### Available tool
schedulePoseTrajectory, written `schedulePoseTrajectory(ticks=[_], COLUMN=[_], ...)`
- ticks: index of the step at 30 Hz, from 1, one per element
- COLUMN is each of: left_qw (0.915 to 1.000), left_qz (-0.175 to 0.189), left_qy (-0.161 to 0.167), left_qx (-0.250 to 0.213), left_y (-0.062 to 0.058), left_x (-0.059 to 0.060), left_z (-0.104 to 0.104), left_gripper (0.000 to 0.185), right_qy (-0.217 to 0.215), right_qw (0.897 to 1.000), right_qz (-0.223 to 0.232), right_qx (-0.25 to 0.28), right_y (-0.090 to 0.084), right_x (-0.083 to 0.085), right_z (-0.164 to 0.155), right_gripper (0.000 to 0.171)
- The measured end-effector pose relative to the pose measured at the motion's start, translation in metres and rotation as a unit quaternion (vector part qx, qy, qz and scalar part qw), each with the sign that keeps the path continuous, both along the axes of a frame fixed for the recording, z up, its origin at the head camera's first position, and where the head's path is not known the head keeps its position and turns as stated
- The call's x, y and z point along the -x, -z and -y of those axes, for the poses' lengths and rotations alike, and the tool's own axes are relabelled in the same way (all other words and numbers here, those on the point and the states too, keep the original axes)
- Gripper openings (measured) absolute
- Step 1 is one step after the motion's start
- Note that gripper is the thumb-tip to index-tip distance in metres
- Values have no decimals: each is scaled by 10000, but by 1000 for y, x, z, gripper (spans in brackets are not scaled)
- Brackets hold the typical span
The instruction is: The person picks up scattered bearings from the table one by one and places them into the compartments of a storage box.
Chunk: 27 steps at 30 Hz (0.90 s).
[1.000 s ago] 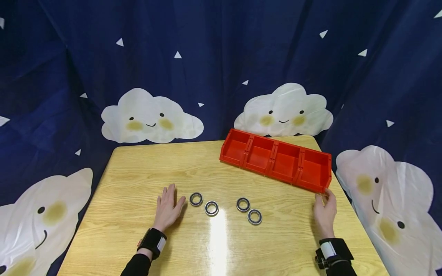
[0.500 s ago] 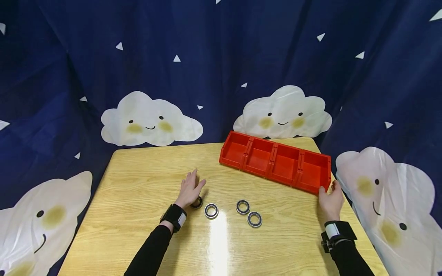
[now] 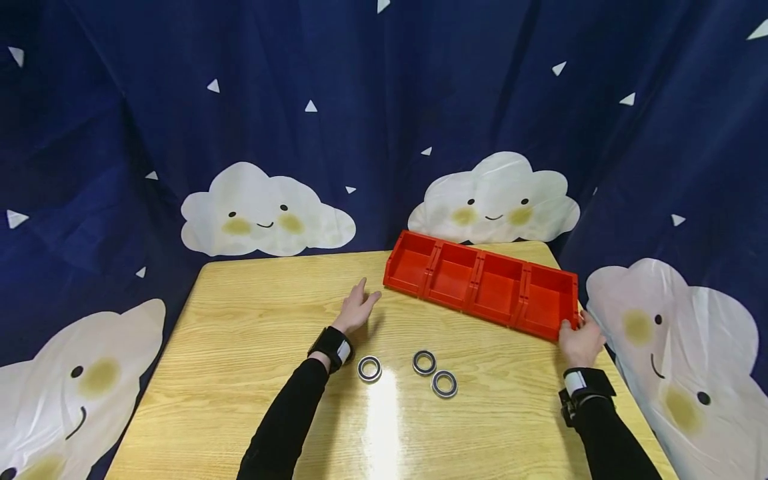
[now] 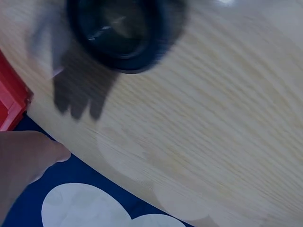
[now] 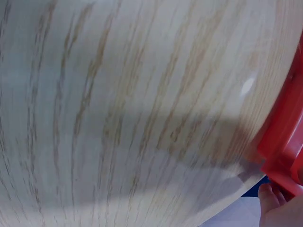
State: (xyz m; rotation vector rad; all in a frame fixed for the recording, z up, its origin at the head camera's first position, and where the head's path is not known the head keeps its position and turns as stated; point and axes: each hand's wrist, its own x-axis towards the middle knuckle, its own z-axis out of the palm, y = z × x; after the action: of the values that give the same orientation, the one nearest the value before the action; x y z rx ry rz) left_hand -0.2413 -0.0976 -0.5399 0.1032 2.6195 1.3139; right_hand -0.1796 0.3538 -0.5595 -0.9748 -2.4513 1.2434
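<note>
Gripping red tray [image 3: 483, 285] at its right end: right hand [image 3: 579, 341]. Left hand [image 3: 357, 311], fingers relaxed, just short of tray's left end. Left wrist view alone shows a blurred ring [image 4: 120, 35], probably a bearing.

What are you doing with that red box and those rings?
A person sits at a wooden table. Their right hand holds the near corner of a red tray with four empty compartments. Their left hand reaches with straight fingers toward the tray's other end. Three metal rings lie on the table near them.
</note>
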Motion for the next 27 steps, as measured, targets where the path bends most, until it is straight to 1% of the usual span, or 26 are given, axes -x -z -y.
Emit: schedulePoseTrajectory(ticks=[3, 6, 9, 13, 18, 23, 27], left_qw=[9995, 9976, 9938, 9886, 9853, 9822, 9806], left_qz=[240, 467, 731, 976, 1035, 978, 997], left_qy=[12, 53, 102, 64, -11, 5, -166], left_qx=[-222, -513, -829, -1140, -1358, -1606, -1678], left_y=[-2, -4, -7, -9, -9, -9, -9], left_x=[7, 15, 20, 25, 30, 37, 41], left_z=[-9, -17, -24, -32, -39, -44, -47], left_gripper=[72, 74, 76, 78, 78, 76, 76], right_qy=[16, -54, -112, -193, -328, -84, 54], right_qw=[10000, 9998, 9996, 9997, 9994, 9996, 9995], right_qz=[26, 113, 159, 130, 32, -161, -246], right_qx=[-72, -143, -195, -91, 143, 194, 199], right_y=[0, -2, -3, -3, 2, 3, 2], right_x=[1, 2, 4, 4, -2, -10, -13], right_z=[-3, -6, -9, -11, -10, -7, -5], right_gripper=[51, 51, 52, 51, 52, 49, 46])
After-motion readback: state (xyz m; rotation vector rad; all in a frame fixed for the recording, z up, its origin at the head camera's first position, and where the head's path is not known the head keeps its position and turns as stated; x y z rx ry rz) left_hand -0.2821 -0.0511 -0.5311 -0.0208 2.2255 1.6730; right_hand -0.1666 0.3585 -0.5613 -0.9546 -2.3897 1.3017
